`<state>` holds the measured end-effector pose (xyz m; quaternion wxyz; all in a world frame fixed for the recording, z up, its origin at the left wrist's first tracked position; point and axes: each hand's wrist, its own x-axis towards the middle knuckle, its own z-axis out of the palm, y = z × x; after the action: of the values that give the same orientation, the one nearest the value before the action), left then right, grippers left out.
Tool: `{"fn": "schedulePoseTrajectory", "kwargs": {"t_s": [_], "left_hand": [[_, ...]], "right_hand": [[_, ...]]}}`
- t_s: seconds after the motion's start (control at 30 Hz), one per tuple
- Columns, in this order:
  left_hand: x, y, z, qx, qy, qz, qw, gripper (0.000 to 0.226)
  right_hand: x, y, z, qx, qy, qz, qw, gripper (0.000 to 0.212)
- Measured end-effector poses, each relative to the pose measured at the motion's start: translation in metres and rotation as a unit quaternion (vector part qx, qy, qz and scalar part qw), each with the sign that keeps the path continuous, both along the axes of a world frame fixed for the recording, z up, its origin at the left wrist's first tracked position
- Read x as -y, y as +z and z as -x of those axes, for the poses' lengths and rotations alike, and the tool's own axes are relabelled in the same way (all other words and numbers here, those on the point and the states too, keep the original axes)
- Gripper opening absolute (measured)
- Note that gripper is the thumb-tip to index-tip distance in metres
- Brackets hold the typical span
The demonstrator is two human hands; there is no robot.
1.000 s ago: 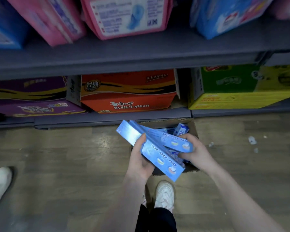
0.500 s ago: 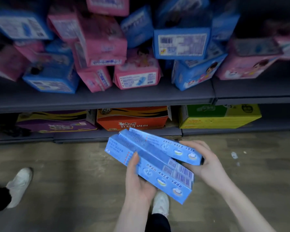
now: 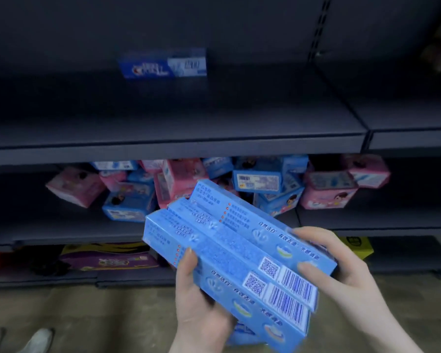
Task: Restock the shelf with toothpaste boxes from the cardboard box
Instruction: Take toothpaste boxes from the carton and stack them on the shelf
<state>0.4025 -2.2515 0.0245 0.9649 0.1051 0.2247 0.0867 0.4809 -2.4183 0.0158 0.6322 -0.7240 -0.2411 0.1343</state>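
Blurred box (image 3: pixel 162 63) on upper shelf (image 3: pixel 163 133)

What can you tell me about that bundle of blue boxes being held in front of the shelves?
The toothpaste boxes are long, slim cartons of glossy light-blue card, at least three side by side, with another partly hidden beneath. They bear white print, red bullet marks, QR codes and barcodes near the close end. They slant up and away to the left, in the air before the shelf of pink and blue packs. The left hand grips them from below, thumb on top; the right hand holds the near right end.
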Motion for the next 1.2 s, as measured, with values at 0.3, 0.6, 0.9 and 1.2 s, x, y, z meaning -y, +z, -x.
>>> {"fn": "schedulePoseTrajectory", "kwargs": {"t_s": [0.3, 0.6, 0.9, 1.2], "left_hand": [[-0.008, 0.06, -0.023, 0.117, 0.017, -0.05, 0.992, 0.066], [-0.023, 0.08, -0.038, 0.147, 0.067, -0.066, 0.985, 0.066], [-0.026, 0.091, -0.044, 0.101, 0.118, -0.093, 0.984, 0.045], [-0.043, 0.099, -0.05, 0.139, 0.089, -0.11, 0.98, 0.071]], "right_hand": [[-0.014, 0.077, -0.024, 0.032, -0.011, -0.021, 0.999, 0.053], [-0.034, 0.105, -0.051, 0.015, 0.063, -0.039, 0.997, 0.046], [-0.041, 0.112, -0.067, 0.027, 0.095, -0.025, 0.995, 0.049], [-0.052, 0.124, -0.078, 0.114, 0.027, 0.05, 0.992, 0.045]]}}
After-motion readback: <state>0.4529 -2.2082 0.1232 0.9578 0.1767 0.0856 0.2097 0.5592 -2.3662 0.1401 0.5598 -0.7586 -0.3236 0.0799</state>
